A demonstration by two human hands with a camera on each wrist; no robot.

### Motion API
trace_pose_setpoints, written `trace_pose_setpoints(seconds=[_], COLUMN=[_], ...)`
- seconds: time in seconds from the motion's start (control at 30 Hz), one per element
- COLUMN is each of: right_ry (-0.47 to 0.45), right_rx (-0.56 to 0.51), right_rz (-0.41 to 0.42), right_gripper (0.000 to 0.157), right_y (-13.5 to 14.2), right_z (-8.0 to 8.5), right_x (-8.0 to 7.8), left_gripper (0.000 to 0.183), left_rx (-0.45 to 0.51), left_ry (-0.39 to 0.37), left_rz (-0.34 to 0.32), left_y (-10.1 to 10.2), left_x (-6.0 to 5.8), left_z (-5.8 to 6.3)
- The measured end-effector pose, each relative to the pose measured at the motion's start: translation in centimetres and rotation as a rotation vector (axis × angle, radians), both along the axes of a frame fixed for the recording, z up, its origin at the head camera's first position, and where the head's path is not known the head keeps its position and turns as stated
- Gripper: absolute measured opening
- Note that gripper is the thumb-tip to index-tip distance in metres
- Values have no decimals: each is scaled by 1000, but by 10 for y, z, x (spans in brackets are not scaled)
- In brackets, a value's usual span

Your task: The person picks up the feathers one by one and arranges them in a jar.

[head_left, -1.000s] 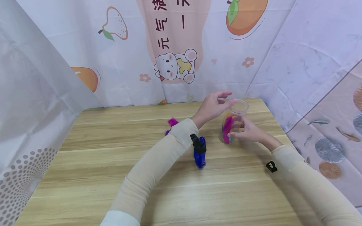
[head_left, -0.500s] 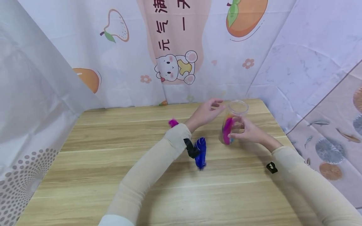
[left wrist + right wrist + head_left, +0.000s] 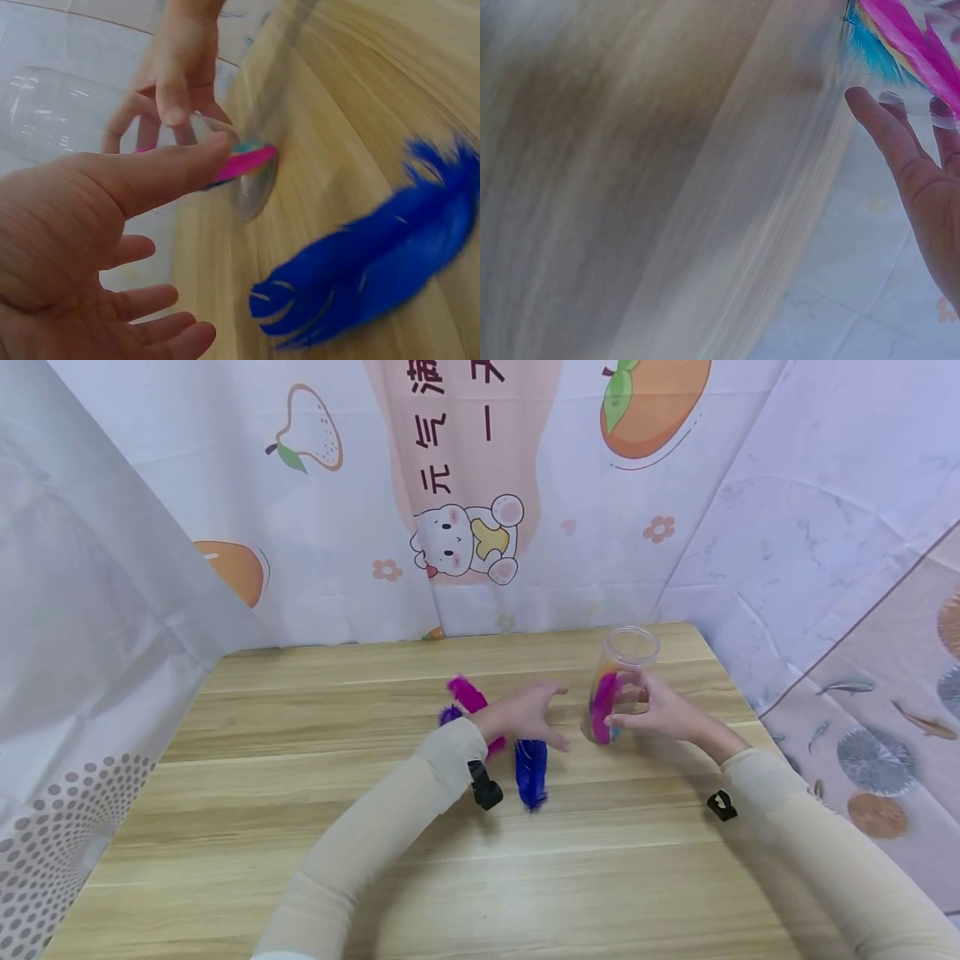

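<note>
A clear cylindrical jar (image 3: pixel 628 662) stands at the table's back right, with pink, orange and blue feathers (image 3: pixel 602 706) inside. My right hand (image 3: pixel 660 708) grips its side, thumb and fingers curled about the wall. My left hand (image 3: pixel 527 714), empty, hovers with spread fingers over the far end of a deep blue feather (image 3: pixel 531 774). In the left wrist view that blue feather (image 3: pixel 367 255) lies on the wood beyond the thumb and fingers. A magenta feather (image 3: pixel 468 695) and a purple feather (image 3: pixel 449 715) lie by my left wrist, partly covered by it.
The wooden table (image 3: pixel 262 793) ends at the back against a printed curtain (image 3: pixel 315 585). More patterned cloth (image 3: pixel 847 652) closes off the right side, near the jar. A black strap (image 3: pixel 483 787) is worn at the left wrist.
My left hand has come away from the jar's rim, back toward the person and left, to above the blue feather, its fingers spreading. My right hand and the jar stay in place.
</note>
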State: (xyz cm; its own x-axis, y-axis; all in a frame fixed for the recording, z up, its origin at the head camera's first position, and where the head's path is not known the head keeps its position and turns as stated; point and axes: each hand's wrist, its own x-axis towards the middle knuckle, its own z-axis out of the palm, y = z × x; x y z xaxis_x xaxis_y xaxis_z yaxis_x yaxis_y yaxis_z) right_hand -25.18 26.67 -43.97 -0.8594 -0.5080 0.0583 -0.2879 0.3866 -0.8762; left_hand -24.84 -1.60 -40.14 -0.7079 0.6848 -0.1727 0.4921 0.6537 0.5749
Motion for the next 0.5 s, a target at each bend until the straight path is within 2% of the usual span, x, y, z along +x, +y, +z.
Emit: trace_pose_setpoints(seconds=[0.13, 0.3, 0.5], right_ry=[-3, -2, -14], right_rx=[-3, 9, 9], right_rz=[-9, -24, -25], right_gripper=[90, 85, 83], right_y=[0, 1, 1], right_z=[0, -1, -1], right_x=[0, 1, 1], left_gripper=[103, 105, 102], left_rx=[-78, -124, -66], left_ry=[16, -2, -31], left_rz=[0, 9, 52], left_y=[-9, -18, -24], left_x=[5, 10, 11], left_z=[-6, -13, -19])
